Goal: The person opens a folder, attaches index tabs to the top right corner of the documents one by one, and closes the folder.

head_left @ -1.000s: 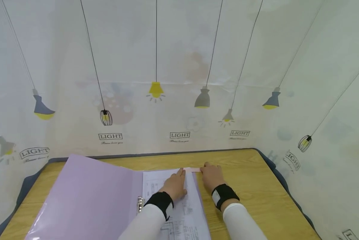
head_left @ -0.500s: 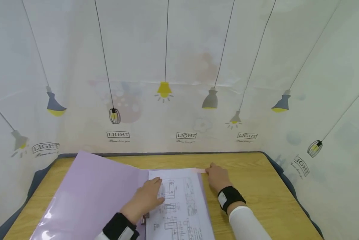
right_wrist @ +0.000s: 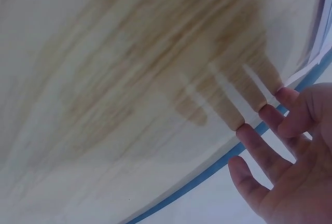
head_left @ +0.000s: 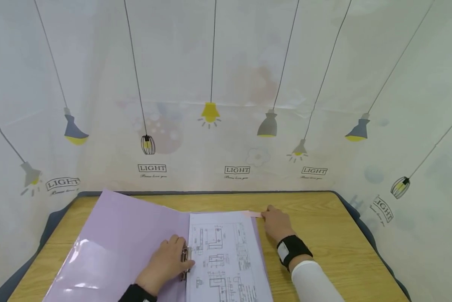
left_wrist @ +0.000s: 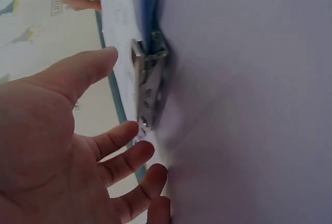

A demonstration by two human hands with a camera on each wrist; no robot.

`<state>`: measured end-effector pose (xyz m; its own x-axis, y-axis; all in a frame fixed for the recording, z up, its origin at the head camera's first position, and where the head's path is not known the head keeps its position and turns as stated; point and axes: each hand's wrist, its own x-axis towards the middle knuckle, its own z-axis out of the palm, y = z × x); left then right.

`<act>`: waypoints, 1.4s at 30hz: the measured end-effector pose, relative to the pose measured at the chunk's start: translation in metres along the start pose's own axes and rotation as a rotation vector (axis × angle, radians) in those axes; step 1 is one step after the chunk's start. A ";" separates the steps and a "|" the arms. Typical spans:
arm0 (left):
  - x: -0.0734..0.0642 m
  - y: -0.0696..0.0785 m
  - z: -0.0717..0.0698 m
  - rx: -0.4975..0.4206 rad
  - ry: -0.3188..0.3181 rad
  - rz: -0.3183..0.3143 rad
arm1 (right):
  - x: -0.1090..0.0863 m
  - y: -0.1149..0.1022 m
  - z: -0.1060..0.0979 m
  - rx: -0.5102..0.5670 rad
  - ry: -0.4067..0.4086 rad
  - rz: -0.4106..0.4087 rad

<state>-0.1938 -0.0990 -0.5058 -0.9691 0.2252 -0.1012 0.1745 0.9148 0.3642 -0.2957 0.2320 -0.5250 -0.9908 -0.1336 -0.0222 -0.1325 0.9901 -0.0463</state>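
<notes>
A purple ring folder [head_left: 128, 243] lies open on the table. White sheets with printed technical drawings [head_left: 222, 251] rest on its right side. A metal clip [left_wrist: 148, 86] stands at the spine. My left hand [head_left: 165, 261] is beside this clip, thumb and fingers spread around it with a gap in the left wrist view. From the sheets' top right corner sticks out a pink paper strip [head_left: 255, 214]. My right hand [head_left: 278, 224] pinches the strip's outer end, and in the right wrist view its other fingertips [right_wrist: 248, 133] rest on the table.
The wood-pattern table [head_left: 324, 251] has a dark edge [head_left: 207, 193] along the back. Behind it hangs a pale wall covering [head_left: 226, 138] printed with lamps. A black band [head_left: 294, 250] circles my right wrist.
My left hand has left the upper part of the sheets and moved left and down to the metal clip, uncovering the drawings. The right hand stays at the pink paper strip. The head view has shifted slightly.
</notes>
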 end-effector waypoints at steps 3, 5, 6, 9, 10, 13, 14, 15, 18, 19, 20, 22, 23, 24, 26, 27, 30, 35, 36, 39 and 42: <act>0.001 -0.002 0.004 0.018 -0.028 -0.014 | -0.002 -0.001 0.002 0.007 0.002 0.003; 0.000 -0.003 0.005 0.029 -0.033 -0.018 | -0.003 -0.001 0.002 0.022 -0.004 0.005; 0.000 -0.003 0.006 0.036 -0.033 -0.020 | -0.003 -0.002 0.003 0.033 -0.008 0.007; 0.001 -0.003 0.007 0.045 -0.026 -0.025 | -0.004 -0.003 0.002 0.054 -0.015 0.007; 0.001 -0.003 0.007 0.051 -0.025 -0.026 | -0.005 -0.003 0.002 0.059 -0.014 0.006; 0.003 -0.002 0.010 0.061 -0.030 -0.036 | -0.007 -0.002 -0.001 0.060 -0.025 0.008; 0.004 -0.001 0.011 0.062 -0.035 -0.042 | -0.007 -0.002 -0.002 0.062 -0.028 0.011; 0.005 -0.001 0.012 0.062 -0.040 -0.049 | -0.008 -0.002 -0.003 0.070 -0.033 0.015; 0.007 0.001 0.013 0.061 -0.053 -0.061 | -0.008 0.000 -0.005 0.129 -0.036 0.030; 0.008 0.000 0.014 0.061 -0.058 -0.063 | -0.008 0.001 -0.006 0.165 -0.036 0.042; 0.008 0.001 0.014 0.064 -0.060 -0.062 | -0.008 0.002 -0.006 0.216 -0.041 0.058; 0.009 0.000 0.015 0.070 -0.063 -0.061 | -0.009 0.004 -0.007 0.346 -0.054 0.091; 0.009 0.000 0.015 0.072 -0.063 -0.061 | -0.009 0.005 -0.008 0.424 -0.053 0.108; 0.009 0.000 0.016 0.074 -0.061 -0.060 | -0.010 0.005 -0.009 0.491 -0.049 0.122; 0.009 -0.001 0.016 0.076 -0.057 -0.064 | -0.014 0.005 -0.013 0.598 -0.061 0.147; 0.009 -0.002 0.016 0.076 -0.057 -0.065 | -0.017 0.005 -0.015 0.637 -0.075 0.152; 0.010 -0.003 0.016 0.075 -0.059 -0.072 | -0.028 0.004 -0.019 0.649 -0.160 0.148; 0.010 -0.003 0.015 0.068 -0.069 -0.082 | -0.040 0.000 -0.015 0.598 -0.268 0.111; 0.010 -0.003 0.015 0.066 -0.071 -0.083 | -0.041 -0.001 -0.014 0.599 -0.266 0.110; 0.009 -0.003 0.014 0.061 -0.071 -0.084 | -0.042 -0.004 -0.010 0.598 -0.247 0.120; 0.009 -0.002 0.013 0.055 -0.069 -0.084 | -0.042 -0.006 -0.006 0.591 -0.249 0.142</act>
<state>-0.2007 -0.0946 -0.5193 -0.9666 0.1674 -0.1939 0.1039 0.9480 0.3007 -0.2533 0.2320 -0.5173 -0.9519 -0.0793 -0.2959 0.1076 0.8179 -0.5652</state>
